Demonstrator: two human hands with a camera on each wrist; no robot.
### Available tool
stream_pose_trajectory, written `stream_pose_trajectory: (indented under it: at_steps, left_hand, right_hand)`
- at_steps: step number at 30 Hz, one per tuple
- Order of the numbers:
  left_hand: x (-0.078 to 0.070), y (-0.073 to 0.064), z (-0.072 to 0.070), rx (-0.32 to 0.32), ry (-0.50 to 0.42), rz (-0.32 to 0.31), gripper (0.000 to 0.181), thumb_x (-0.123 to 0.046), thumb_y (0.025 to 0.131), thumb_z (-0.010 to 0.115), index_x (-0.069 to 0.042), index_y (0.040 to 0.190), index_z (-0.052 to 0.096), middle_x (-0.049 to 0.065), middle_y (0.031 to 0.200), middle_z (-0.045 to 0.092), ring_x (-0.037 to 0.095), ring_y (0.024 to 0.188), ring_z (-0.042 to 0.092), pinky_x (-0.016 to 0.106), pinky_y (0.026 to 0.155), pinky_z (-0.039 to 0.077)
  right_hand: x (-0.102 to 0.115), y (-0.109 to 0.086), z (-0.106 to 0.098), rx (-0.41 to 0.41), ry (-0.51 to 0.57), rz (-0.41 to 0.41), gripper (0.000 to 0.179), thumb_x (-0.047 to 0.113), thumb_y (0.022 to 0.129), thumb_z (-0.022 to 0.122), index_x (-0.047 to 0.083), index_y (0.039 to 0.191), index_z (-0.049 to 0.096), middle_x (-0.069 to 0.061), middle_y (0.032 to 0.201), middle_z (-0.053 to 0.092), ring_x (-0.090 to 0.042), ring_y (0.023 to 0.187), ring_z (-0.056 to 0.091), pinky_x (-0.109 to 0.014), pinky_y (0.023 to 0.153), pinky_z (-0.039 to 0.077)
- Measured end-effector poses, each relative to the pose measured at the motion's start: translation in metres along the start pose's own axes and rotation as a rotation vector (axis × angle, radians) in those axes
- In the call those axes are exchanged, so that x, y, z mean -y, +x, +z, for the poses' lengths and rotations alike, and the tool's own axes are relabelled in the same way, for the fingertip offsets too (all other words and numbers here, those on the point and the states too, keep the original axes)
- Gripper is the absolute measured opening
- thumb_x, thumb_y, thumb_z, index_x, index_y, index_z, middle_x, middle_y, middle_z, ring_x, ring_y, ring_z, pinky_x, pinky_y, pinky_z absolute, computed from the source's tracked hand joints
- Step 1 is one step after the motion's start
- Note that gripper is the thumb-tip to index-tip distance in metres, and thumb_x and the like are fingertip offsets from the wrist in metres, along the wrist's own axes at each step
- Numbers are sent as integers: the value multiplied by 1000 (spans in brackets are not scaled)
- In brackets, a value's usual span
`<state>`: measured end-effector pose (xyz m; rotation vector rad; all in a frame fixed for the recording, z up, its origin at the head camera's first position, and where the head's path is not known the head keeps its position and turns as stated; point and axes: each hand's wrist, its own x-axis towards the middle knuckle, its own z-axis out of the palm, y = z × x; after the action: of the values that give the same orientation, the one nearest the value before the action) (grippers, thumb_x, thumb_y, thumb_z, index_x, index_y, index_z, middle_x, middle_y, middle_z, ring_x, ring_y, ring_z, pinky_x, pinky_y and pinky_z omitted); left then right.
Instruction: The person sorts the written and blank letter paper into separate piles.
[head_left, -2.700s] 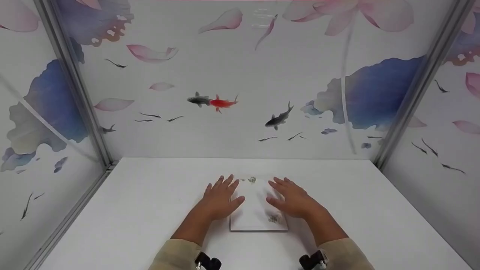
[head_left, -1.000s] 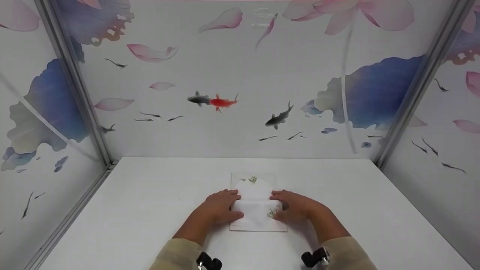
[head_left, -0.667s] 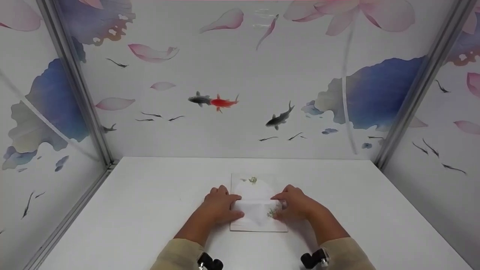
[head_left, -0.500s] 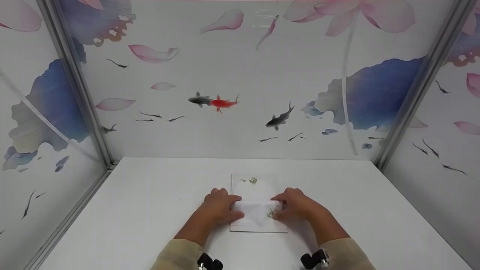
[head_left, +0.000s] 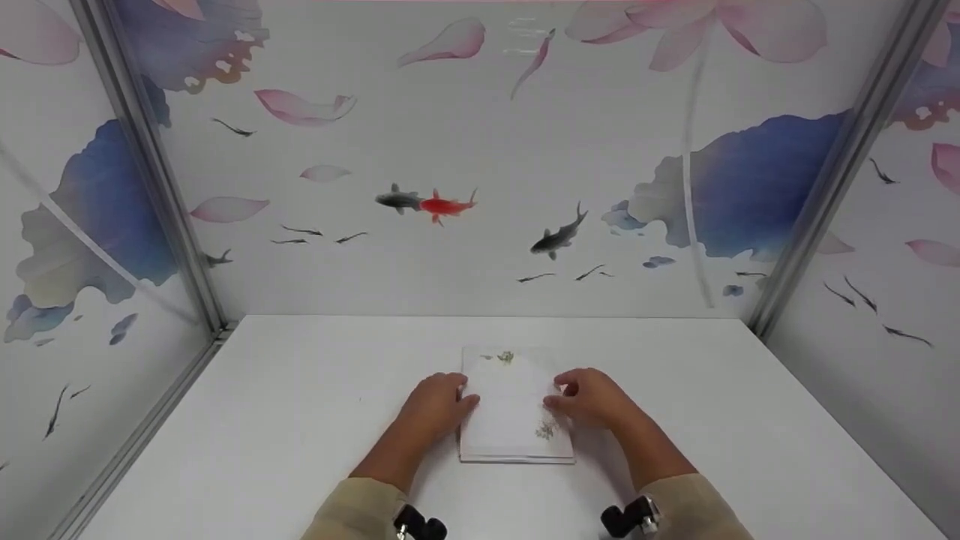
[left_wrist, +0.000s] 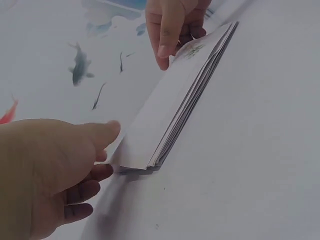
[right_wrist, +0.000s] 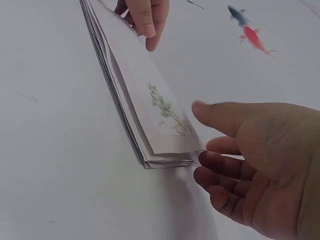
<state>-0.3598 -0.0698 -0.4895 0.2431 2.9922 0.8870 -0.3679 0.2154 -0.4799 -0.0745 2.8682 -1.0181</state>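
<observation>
A thin stack of white paper sheets (head_left: 506, 420) with printed green sprigs lies at the table's middle. Its layered edges show in both wrist views. Along its left side is my left hand (head_left: 433, 407); the thumb reaches over the edge and the other fingers lie loosely bent beside it. My right hand (head_left: 594, 401) is at the right side, thumb over the sheet and fingers bent at the edge. In the right wrist view a gap shows between my right thumb and fingers (right_wrist: 222, 165), which touch the stack's corner. My left thumb (left_wrist: 107, 132) also stands apart from the paper.
The stack lies on a white tabletop (head_left: 300, 420). A back panel (head_left: 480, 277) printed with fish and petals stands behind it, with side panels in metal frames (head_left: 154, 172). Dark mounts (head_left: 421, 525) are worn at both wrists.
Both hands came down to the paper from above, then held a raised fold across its middle. Now the fold is gone, the top sheet lies flatter, and the hands have spread slightly outward.
</observation>
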Motion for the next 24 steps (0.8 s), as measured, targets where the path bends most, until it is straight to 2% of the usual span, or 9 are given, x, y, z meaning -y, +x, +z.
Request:
stream_pose_trajectory:
  at_steps: [3, 6, 10, 14, 17, 24]
  left_hand:
    - [-1, 2, 0, -47, -130, -50, 46, -25, 103, 72, -2, 142, 65, 9, 112, 74, 20, 97, 63, 42, 93, 58]
    - [-2, 3, 0, -92, -217, -88, 41, -19, 102, 72, -2, 139, 68, 8, 111, 75, 18, 94, 65, 39, 88, 59]
    - [-5, 4, 0, -146, -288, -135, 36, -18, 101, 73, -7, 135, 72, 4, 109, 74, 17, 95, 65, 35, 86, 60]
    - [-10, 4, 0, -184, -336, -180, 35, -18, 101, 73, -10, 135, 73, 3, 111, 73, 17, 100, 66, 34, 90, 61]
    - [-15, 5, 4, -187, -382, -197, 35, -19, 102, 71, -11, 136, 72, 3, 116, 74, 18, 104, 67, 36, 94, 62]
    - [-37, 7, 15, -151, -495, -184, 35, -20, 104, 69, -13, 138, 71, 3, 122, 74, 18, 114, 68, 38, 101, 61]
  right_hand:
    - [3, 0, 1, -33, 114, 71, 49, 22, 96, 80, 4, 140, 69, -11, 113, 73, -20, 91, 69, -36, 81, 63]
    - [5, 0, 2, -50, 234, 111, 46, 13, 96, 77, 0, 139, 68, -14, 110, 74, -19, 87, 73, -32, 77, 64]
    - [6, 0, 1, -81, 331, 124, 42, 10, 97, 76, 1, 137, 69, -14, 110, 73, -19, 87, 76, -33, 80, 66]
    - [6, 1, -3, -98, 372, 116, 41, 12, 99, 73, 3, 139, 68, -14, 112, 72, -20, 89, 75, -32, 82, 66]
    - [3, 1, -7, -95, 402, 119, 42, 13, 102, 70, 4, 142, 66, -15, 116, 71, -20, 94, 74, -33, 86, 66]
    - [-17, -1, -25, -93, 460, 154, 45, 17, 106, 66, 7, 149, 61, -18, 131, 67, -22, 107, 73, -33, 95, 64]
